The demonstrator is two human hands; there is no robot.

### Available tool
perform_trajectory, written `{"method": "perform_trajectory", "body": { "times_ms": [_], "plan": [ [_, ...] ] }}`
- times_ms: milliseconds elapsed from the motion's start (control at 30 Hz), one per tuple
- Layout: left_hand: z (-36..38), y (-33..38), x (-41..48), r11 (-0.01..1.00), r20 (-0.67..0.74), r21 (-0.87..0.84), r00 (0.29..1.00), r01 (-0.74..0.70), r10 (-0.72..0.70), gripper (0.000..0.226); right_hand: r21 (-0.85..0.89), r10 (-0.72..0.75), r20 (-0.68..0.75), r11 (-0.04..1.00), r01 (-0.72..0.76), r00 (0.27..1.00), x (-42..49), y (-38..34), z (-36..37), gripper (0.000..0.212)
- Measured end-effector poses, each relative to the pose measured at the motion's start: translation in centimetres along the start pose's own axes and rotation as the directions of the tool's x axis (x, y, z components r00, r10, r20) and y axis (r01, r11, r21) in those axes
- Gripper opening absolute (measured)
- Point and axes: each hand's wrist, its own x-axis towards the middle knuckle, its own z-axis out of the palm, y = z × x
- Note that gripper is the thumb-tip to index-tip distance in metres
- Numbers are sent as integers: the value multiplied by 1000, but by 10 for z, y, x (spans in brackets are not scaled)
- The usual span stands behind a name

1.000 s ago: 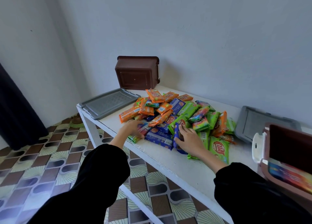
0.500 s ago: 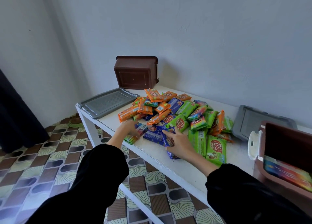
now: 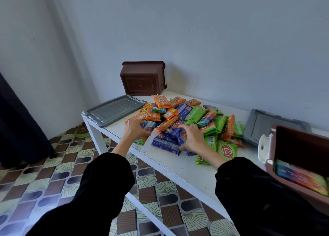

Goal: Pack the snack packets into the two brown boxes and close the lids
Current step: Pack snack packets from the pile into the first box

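Orange, green and blue snack packets (image 3: 188, 114) lie in one big heap on the white table (image 3: 179, 168). Think of the heap as the middle of a clock. At 8 o'clock, at the edge of the heap, the left hand (image 3: 136, 131) has its fingers curled over a rainbow packet (image 3: 146, 127). It is a bit blurry, but the hand looks like it grips that packet. At 6 o'clock the right hand (image 3: 193, 140) is curled round a bunch of blue packets (image 3: 164, 141) and holds them low over the table. Both arms wear black sleeves (image 3: 106, 182). At 11 o'clock, by the wall, the far brown box (image 3: 142, 79) is tipped on its side, so its bottom faces us. At 9 o'clock the first grey lid (image 3: 114, 111) lies flat by the table corner, just beside the heap. At 3 o'clock the second grey lid (image 3: 261, 123) lies flat too, just beside the green and orange packets. At 4 o'clock the near brown box (image 3: 302, 146) is open and tipped toward us, with bright packets (image 3: 299, 178) lying inside it. A white clip (image 3: 264, 148) sticks out on its left side. Both boxes have their lids off. Under the table is a floor of brown and pale green tiles (image 3: 44, 173). A dark curtain (image 3: 17, 129) hangs well apart from the table, far out at 9 o'clock.
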Motion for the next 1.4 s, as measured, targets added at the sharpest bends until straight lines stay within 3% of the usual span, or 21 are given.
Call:
{"method": "perform_trajectory", "body": {
  "times_ms": [133,300,500,667,867,1033,1400],
  "plan": [
    [-33,44,-6,985,1,5,985,-172,172,62,6,1,-87,1000,0,996,3,7,-57,77],
    [-48,122,-20,896,44,23,896,-444,442,64,51,98,-219,995,-89,971,-14,44,-127,76],
    [-27,225,-47,732,163,-39,718,-681,677,65,-20,189,-287,979,-203,939,-71,116,-189,72],
    [6,295,-76,583,235,-95,551,-807,801,64,-83,273,-210,952,-295,939,-139,166,-222,72],
    [48,352,-115,416,307,-70,377,-907,874,65,-151,361,-70,918,-367,930,-198,221,-231,80],
    [90,372,-137,300,459,-46,246,-953,854,66,-251,340,33,913,-321,940,-219,252,-215,83],
    [144,370,-138,230,563,42,213,-972,799,73,-398,262,115,896,-197,958,-211,276,-186,84]
  ]
}}
